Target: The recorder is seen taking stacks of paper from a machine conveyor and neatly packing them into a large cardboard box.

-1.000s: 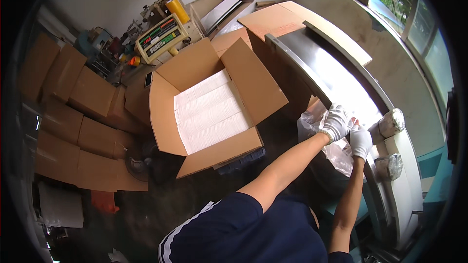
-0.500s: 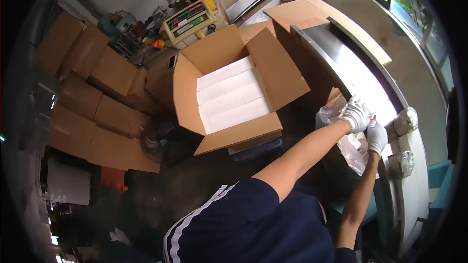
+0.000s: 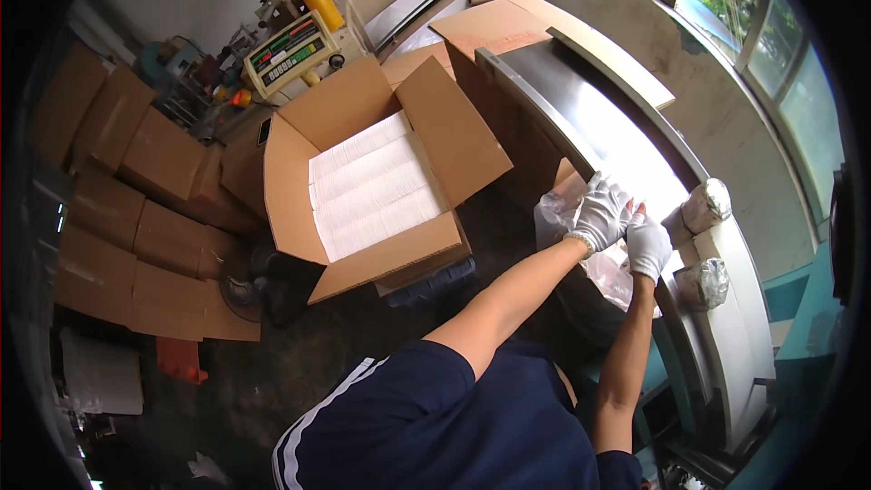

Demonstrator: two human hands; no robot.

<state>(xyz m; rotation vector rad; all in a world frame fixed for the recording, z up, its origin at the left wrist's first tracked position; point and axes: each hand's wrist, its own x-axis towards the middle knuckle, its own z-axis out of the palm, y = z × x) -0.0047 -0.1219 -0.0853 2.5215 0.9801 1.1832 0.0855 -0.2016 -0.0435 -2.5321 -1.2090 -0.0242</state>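
Note:
My left hand (image 3: 602,215) and my right hand (image 3: 648,247), both in white gloves with some bare fingertips showing, meet at the near edge of a shiny metal worktable (image 3: 590,95). Their fingers are bent and close together; whatever lies between them is lost in the glare. Just beneath the hands hangs a clear plastic bag (image 3: 610,281) with pale contents. Right of my right hand, two bundles in clear wrap, an upper one (image 3: 708,205) and a lower one (image 3: 703,284), lie along the table's side.
An open cardboard box (image 3: 485,145) holding rows of white paper stacks (image 3: 372,183) stands to the left. Closed cartons (image 3: 163,152) are piled farther left. A scale with a display (image 3: 286,54) is behind the box. A fan (image 3: 243,286) sits on the floor side.
The whole view has swung, so the box, table and hands all appear farther left. Both hands remain together at the table edge, with little visible change in their grip.

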